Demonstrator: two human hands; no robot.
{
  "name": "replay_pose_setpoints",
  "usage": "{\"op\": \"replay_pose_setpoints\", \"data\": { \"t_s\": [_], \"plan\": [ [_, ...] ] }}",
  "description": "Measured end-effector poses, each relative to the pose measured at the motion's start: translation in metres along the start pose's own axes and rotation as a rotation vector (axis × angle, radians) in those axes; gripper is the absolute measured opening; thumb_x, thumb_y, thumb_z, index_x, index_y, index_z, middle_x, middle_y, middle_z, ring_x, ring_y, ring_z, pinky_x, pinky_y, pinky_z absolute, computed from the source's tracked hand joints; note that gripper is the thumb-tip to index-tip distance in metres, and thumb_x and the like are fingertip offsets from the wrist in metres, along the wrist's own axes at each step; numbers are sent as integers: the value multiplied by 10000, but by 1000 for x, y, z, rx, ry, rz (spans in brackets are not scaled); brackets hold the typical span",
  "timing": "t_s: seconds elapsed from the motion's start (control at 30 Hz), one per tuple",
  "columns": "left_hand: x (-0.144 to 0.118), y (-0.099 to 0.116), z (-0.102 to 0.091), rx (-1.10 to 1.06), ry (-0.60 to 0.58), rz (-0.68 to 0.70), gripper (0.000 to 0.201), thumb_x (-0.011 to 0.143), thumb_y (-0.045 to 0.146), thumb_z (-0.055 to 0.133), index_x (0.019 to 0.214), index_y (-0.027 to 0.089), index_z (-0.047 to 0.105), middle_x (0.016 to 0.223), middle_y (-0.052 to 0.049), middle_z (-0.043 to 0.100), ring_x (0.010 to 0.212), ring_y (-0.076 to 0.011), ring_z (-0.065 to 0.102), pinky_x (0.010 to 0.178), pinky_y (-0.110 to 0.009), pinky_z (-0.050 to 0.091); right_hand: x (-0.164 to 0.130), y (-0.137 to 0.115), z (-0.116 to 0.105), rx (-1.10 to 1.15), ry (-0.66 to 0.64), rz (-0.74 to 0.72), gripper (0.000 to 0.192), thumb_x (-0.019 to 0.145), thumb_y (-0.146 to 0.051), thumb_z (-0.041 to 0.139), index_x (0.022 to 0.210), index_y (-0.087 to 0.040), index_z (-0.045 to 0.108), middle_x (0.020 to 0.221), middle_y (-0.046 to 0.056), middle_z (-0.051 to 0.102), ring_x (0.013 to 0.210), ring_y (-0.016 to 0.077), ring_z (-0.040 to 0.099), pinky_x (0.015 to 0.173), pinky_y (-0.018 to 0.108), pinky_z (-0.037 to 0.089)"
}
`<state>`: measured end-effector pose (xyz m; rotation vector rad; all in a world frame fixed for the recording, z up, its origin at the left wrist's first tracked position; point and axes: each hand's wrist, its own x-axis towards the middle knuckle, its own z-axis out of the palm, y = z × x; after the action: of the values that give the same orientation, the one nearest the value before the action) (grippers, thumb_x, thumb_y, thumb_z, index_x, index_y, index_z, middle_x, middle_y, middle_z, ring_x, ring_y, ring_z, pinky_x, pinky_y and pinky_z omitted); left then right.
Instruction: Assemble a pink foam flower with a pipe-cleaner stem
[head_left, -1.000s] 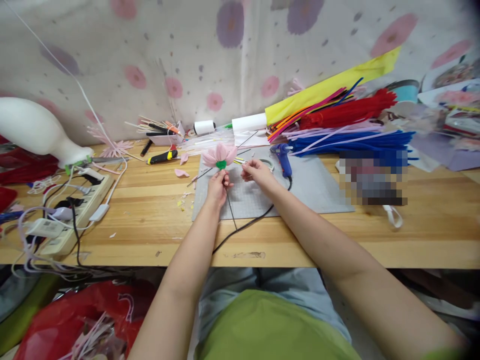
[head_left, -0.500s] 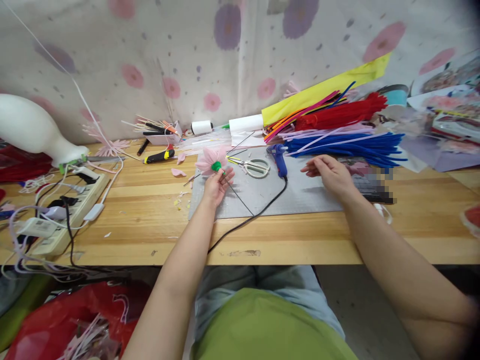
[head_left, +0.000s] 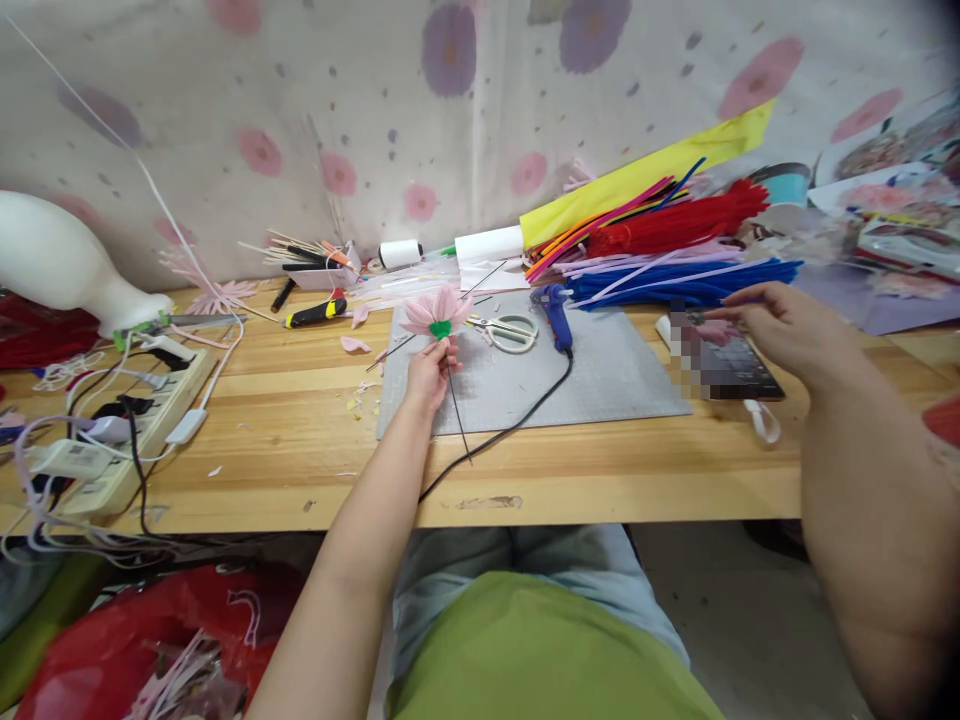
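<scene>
In the head view, my left hand (head_left: 429,375) is closed around the thin dark wire stem of a pink artificial flower (head_left: 439,310), just below its green base. The petals point up and away from me, and the stem's lower end slants down past the mat. My right hand (head_left: 784,325) reaches over a phone (head_left: 739,372) at the right, fingers stretched out and holding nothing; whether they touch its screen I cannot tell. Part of the screen is pixelated. Between the hands, scissors (head_left: 513,334) and a blue glue gun (head_left: 555,318) lie on a grey mat (head_left: 600,380).
Blue pipe cleaners (head_left: 675,285), red pipe cleaners (head_left: 667,230) and a yellow sheet (head_left: 652,175) lie along the back. The glue gun's black cable crosses the front edge. At left are a utility knife (head_left: 315,314), a power strip (head_left: 161,425) and a white mannequin form (head_left: 67,255).
My right hand has moved right, from above the mat to over the phone. In my left hand the flower has turned more upright, and its stem hangs steeper.
</scene>
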<state>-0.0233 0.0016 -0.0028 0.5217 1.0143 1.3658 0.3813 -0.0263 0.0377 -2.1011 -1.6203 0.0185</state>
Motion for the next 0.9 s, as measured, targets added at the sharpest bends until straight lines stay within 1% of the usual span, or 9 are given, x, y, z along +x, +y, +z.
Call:
{"op": "replay_pose_setpoints", "data": {
  "t_s": [0.17,0.27,0.43,0.57,0.63,0.7,0.8,0.87,0.9],
  "plan": [
    [-2,1,2,-51,77,0,174,846,104,517,690,112,596,566,27,598,427,-9,489,483,-130,436,1,11,-9,-162,-193,71,308,747,-135,432,967,-232,626,1032,99,671,857,207,583,670,308,391],
    [-1,1,2,-53,72,2,194,853,98,499,683,114,591,574,23,608,432,-12,501,484,-133,439,1,12,-9,-234,-232,89,351,692,-100,442,950,-244,631,1013,74,677,873,216,587,651,295,387],
    [-1,-1,1,9,33,9,141,823,96,520,715,110,610,588,8,629,436,-20,519,483,-140,440,1,11,-8,-312,-265,117,359,659,-121,454,932,-243,653,943,84,686,794,236,588,595,303,370],
    [-4,-5,2,138,-23,32,64,756,125,585,700,106,610,575,-6,633,411,-40,511,461,-171,443,-1,0,-8,-157,-176,122,319,648,-101,433,833,-244,650,884,40,696,802,204,593,636,291,383],
    [-5,-8,2,237,-51,61,70,737,149,600,682,106,605,550,0,619,394,-47,498,445,-183,438,-3,-12,-5,-6,-205,83,272,650,-91,418,756,-226,630,772,27,689,778,179,593,659,278,386],
    [-6,-9,1,346,-83,84,93,736,166,598,665,106,600,526,10,598,368,-47,468,431,-194,432,-7,-28,-1,169,-358,19,227,644,-81,405,680,-202,593,643,22,649,688,153,580,648,266,382],
    [-6,-2,-1,388,-140,73,90,743,187,599,693,112,596,514,37,543,349,-35,398,426,-203,432,-13,-60,7,395,-715,-118,186,604,-74,393,606,-185,542,501,-3,552,536,119,511,585,252,363],
    [-5,11,-1,334,-173,25,72,746,191,601,745,119,591,508,63,470,348,-20,332,382,-165,365,-17,-82,12,489,-907,-245,164,583,-90,399,595,-181,535,491,-16,533,518,109,490,578,245,361],
    [-5,19,-1,315,-192,-14,66,750,186,593,763,122,584,501,73,425,341,-12,281,342,-144,279,-18,-93,16,523,-967,-293,163,579,-102,401,607,-180,541,497,-20,536,523,109,490,579,243,362]
  ]
}}
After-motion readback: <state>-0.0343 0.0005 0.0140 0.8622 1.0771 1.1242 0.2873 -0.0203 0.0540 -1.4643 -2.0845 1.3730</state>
